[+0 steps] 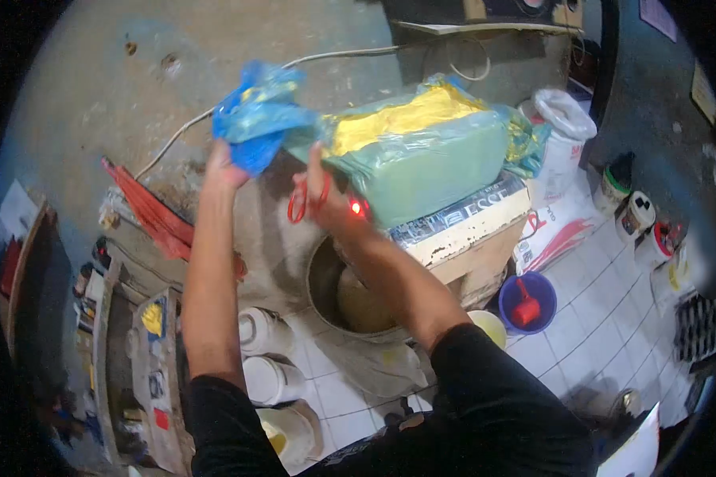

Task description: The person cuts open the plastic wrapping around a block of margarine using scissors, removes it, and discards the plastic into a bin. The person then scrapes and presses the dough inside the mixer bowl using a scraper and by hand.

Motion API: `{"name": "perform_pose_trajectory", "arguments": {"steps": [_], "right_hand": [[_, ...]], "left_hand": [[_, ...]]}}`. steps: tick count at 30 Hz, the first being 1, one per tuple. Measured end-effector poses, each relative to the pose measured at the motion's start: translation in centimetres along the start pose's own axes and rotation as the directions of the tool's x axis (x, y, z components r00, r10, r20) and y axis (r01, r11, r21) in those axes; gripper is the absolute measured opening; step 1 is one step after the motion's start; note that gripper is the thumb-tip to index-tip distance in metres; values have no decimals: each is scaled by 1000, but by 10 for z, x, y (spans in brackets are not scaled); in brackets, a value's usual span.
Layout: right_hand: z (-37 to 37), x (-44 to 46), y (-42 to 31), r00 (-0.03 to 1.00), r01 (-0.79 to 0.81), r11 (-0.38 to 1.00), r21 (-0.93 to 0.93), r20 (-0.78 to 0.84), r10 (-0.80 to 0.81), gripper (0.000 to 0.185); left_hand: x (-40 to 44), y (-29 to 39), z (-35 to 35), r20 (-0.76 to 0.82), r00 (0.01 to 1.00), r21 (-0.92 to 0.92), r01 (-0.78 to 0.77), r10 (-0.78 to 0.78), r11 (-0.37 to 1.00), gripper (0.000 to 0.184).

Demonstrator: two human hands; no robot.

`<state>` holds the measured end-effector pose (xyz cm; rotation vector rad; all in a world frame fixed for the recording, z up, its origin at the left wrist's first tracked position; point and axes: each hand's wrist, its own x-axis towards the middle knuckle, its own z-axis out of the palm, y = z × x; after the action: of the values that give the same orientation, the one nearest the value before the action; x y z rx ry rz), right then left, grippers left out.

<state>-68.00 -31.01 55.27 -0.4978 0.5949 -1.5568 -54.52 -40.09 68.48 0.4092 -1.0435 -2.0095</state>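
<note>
My left hand (227, 165) is raised at the left, closed round a bunched end of blue plastic wrapping (261, 119) with yellow smears on it. The wrapping stretches right towards a large block in pale green-blue plastic (437, 163). Its top is peeled back, baring a soft yellow mass (406, 118) whose kind I cannot tell. My right hand (336, 211) is by the block's near left corner, with red-handled scissors (297, 202) in its fingers; the blades are hidden. The block rests on a printed, chipped cream stand (469, 226).
Below my right arm is a deep round bowl (358, 298). A purple bucket (549, 300) holding a red scoop (525, 306) stands on white tiles. White tubs (272, 380), a wooden shelf (147, 374) and an orange-red cloth (147, 208) are leftward; a white sack (561, 147) stands behind right.
</note>
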Motion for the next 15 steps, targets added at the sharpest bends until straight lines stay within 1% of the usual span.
{"name": "perform_pose_trajectory", "arguments": {"steps": [1, 2, 3, 5, 6, 8, 9, 11, 12, 14, 15], "right_hand": [[-3, -17, 6, 998, 27, 992, -127, 63, -19, 87], [-4, -32, 12, 992, 52, 966, -254, 128, -20, 94], [-4, -43, 14, 991, 53, 968, -245, 130, -21, 94], [-4, -55, 17, 987, -149, 968, -203, 29, 158, 98], [-4, -51, 18, 986, -153, 969, -192, 34, 163, 98], [-4, -37, 15, 996, -73, 994, -85, 45, 77, 101], [-3, -30, 14, 996, -74, 994, -80, 51, 78, 101], [1, -14, 12, 998, -11, 1000, -22, 60, 13, 98], [3, -6, 11, 998, -12, 1000, -17, 67, 13, 98], [7, 10, 10, 997, -51, 994, 98, 69, 45, 102], [9, 22, 12, 996, -50, 993, 103, 77, 43, 102]], "left_hand": [[5, 8, -6, 2, 1000, 55, 6, -6, 998, 40], [8, 14, -13, 2, 1000, 67, 16, -16, 998, 40], [9, 20, -21, -36, 999, 92, 9, -5, 996, 40], [9, 26, -20, -111, 994, 126, 15, -1, 992, 39], [8, 27, -18, -119, 993, 136, 18, -2, 991, 39], [8, 27, -11, -111, 994, 149, 35, -18, 988, 39], [6, 25, -5, -114, 993, 156, 33, -16, 987, 39], [2, 20, 8, -98, 995, 152, 16, -1, 988, 40], [1, 19, 12, -101, 995, 159, 13, 3, 987, 40], [0, 18, 21, -194, 980, 190, 3, 34, 982, 41], [-1, 17, 28, -194, 980, 199, -1, 40, 980, 41]]}}
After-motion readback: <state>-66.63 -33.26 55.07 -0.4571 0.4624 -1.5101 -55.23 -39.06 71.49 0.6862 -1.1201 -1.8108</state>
